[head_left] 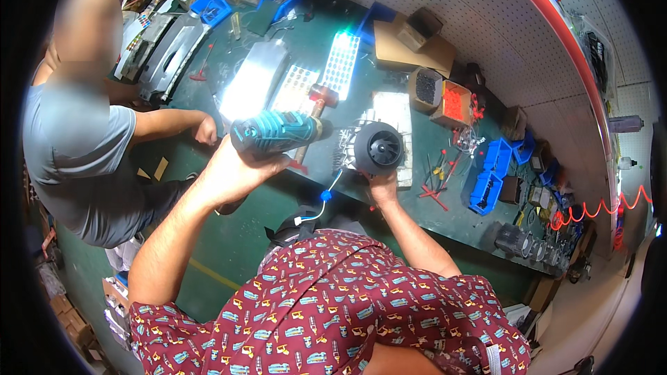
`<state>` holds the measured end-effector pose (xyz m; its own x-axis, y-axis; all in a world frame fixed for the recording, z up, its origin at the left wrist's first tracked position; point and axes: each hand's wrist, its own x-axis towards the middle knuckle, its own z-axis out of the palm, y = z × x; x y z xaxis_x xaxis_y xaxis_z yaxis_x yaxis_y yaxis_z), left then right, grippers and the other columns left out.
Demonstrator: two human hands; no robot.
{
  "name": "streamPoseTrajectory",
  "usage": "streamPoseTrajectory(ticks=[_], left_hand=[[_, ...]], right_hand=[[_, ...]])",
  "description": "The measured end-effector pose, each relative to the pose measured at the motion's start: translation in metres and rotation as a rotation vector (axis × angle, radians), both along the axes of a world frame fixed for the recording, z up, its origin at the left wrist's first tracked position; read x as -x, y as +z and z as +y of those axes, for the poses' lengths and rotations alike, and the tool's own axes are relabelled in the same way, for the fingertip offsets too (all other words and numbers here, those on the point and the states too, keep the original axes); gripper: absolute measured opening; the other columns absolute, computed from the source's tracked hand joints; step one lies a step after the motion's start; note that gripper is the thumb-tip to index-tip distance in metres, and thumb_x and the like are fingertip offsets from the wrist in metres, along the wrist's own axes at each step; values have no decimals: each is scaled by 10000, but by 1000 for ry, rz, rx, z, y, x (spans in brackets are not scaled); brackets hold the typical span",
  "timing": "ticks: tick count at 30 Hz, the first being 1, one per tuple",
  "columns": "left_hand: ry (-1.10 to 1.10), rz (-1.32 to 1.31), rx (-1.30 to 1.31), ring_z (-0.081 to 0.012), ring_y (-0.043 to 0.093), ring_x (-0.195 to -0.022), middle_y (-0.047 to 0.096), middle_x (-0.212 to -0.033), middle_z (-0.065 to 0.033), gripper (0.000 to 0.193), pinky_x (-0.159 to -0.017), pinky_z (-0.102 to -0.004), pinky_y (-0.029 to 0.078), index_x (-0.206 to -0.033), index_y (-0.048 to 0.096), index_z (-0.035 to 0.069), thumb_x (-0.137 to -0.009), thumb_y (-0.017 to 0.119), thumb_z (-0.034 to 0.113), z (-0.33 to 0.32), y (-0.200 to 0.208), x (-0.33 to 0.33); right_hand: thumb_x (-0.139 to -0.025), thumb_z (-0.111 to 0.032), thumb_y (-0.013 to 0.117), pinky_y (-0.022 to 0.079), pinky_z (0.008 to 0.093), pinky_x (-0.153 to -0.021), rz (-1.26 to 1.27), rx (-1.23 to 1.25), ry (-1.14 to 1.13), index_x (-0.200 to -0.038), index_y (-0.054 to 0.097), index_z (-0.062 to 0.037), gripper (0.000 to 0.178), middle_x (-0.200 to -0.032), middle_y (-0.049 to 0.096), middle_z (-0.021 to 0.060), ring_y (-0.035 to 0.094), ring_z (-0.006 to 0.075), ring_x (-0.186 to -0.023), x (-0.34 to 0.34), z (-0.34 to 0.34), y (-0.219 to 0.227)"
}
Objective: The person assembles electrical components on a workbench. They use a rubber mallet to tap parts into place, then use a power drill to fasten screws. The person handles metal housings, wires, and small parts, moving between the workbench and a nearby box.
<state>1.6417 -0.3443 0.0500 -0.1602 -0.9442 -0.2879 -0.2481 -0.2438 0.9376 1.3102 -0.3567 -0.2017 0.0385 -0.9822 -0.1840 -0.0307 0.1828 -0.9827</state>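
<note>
left hand [244, 167] grips drill [274, 132] | right hand [382, 186] holds fan [379, 147] near table's [448, 219] front edge | fan looks hard, maybe heavy; best held round its outside

No lettering or numbering is legible. Any markings on the housing of the power drill [274, 132] are too small to read. The dotted sheet [341, 62] on the tabletop [451, 212] bears rows of round marks; characters within them cannot be resolved.
</note>
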Motion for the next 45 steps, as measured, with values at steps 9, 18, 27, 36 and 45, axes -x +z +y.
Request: streamPoseTrajectory(ticks=[9,18,27,36,45], left_hand=[[-313,-600,190,-373,687,-1042,681,-1101,-222,527,-930,-443,539,-1238,619,52,-785,811,240,-37,46,8],[-802,-1053,178,-338,731,-863,742,-928,-180,297,-773,-411,585,-1000,731,50,-725,694,155,-134,98,93],[-829,-1120,49,-339,728,-847,744,-918,-182,288,-744,-414,580,-985,748,45,-713,662,89,-139,92,101],[-804,-1135,20,-354,728,-824,727,-878,-230,276,-753,-438,581,-957,738,-5,-704,674,83,-128,109,96],[-787,-1114,282,-373,722,-841,719,-850,-230,265,-790,-432,586,-919,729,-3,-702,742,149,-129,85,82]], right_hand=[[-917,-184,693,544,348,-878,233,110,35,-1228,618,-24,358,-1157,683,99,653,215,-1033,1,-2,-3],[-860,-299,750,510,361,-905,200,141,39,-1209,621,-35,456,-1118,689,103,647,235,-1044,1,-4,-4],[-882,-418,727,474,327,-964,28,29,7,-1317,531,-37,611,-1220,627,73,592,182,-1110,3,3,-22],[-805,-107,708,540,277,-811,-88,-118,28,-1289,541,-50,516,-1194,631,84,623,170,-1063,-16,3,23],[-663,-156,889,462,340,-1016,-130,118,-112,-1362,497,-25,812,-1226,615,99,588,194,-1152,-23,2,14]])
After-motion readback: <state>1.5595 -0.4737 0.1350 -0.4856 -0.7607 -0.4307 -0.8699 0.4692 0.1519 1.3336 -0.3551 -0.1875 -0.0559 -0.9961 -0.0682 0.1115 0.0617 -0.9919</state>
